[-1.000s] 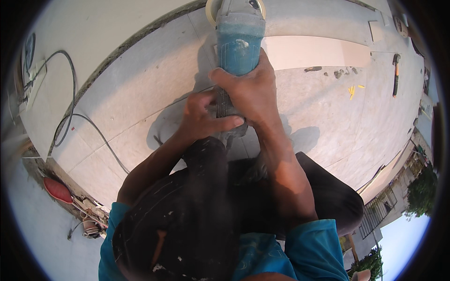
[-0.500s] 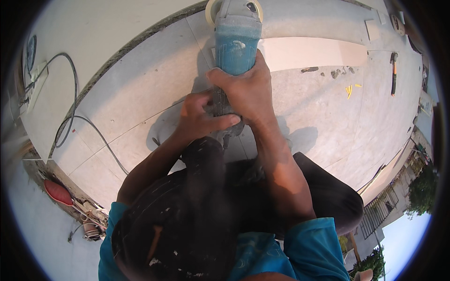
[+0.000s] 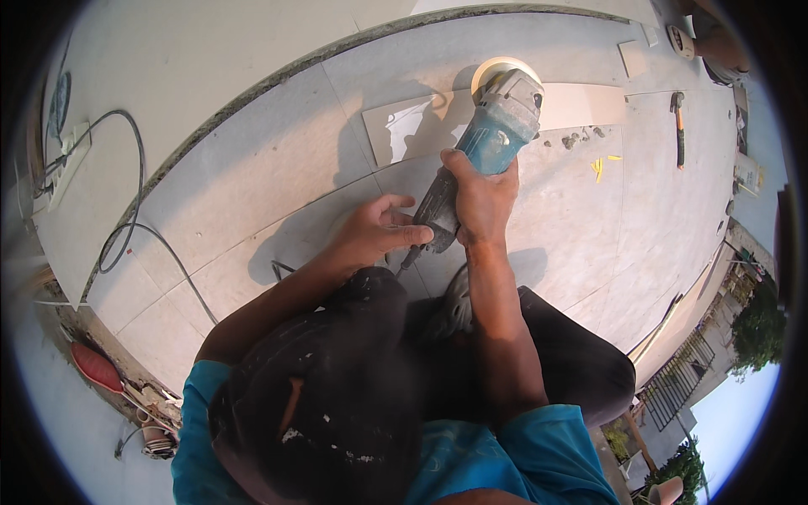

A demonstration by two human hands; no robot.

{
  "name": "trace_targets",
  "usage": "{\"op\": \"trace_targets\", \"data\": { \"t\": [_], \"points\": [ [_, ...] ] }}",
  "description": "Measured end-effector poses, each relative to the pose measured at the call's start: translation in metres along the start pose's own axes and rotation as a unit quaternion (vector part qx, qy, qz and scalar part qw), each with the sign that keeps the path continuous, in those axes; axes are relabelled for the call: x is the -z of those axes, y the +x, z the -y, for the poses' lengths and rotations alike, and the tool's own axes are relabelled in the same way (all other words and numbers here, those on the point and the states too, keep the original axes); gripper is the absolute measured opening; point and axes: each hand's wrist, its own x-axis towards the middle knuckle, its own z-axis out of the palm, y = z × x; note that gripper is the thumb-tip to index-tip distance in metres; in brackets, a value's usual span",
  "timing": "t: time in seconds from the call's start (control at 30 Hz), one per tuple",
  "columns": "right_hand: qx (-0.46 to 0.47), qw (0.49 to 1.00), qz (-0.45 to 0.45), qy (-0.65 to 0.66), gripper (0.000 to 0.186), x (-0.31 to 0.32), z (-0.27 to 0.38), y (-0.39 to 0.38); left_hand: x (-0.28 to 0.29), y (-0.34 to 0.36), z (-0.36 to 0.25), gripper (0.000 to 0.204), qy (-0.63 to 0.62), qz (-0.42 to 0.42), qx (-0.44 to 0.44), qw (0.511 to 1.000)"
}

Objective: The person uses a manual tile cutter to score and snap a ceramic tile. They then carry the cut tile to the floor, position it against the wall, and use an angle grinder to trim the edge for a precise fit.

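My right hand (image 3: 486, 202) is wrapped round the teal and black body of an angle grinder (image 3: 497, 139), which tilts up and to the right. A pale round disc (image 3: 505, 71) shows at its far end. The grinder hangs over a long beige tile strip (image 3: 581, 105) on the floor. Beside the tool's rear end is my left hand (image 3: 374, 229), fingers apart and not wrapped round it; its thumb overlaps the black rear, and whether it touches I cannot tell. The grinder's cord (image 3: 408, 259) runs down from the rear between my knees.
A hammer (image 3: 678, 130) with an orange and black handle lies at right. Yellow pieces (image 3: 598, 168) and grey crumbs (image 3: 572, 139) are near the strip. A dark cable (image 3: 135, 168) loops at left. Another person's leg (image 3: 720, 49) is at the far right.
The grinder has swung from nearly upright to tilted right and come nearer, in my right hand. My left hand has moved off its body, fingers loosened. More of the tile strip shows.
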Motion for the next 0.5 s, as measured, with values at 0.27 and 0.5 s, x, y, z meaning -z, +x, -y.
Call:
{"op": "trace_targets", "data": {
  "t": [0.27,0.5],
  "points": [
    [0.085,0.996,-0.031,0.014,0.053,-0.003,0.025,-0.006,-0.018,-0.021,-0.021,0.061,0.036,-0.069,-0.090,0.993],
    [0.108,0.989,-0.041,0.096,0.059,-0.028,0.038,-0.009,-0.023,-0.031,-0.007,0.052,0.079,-0.165,-0.377,0.908]
  ]
}}
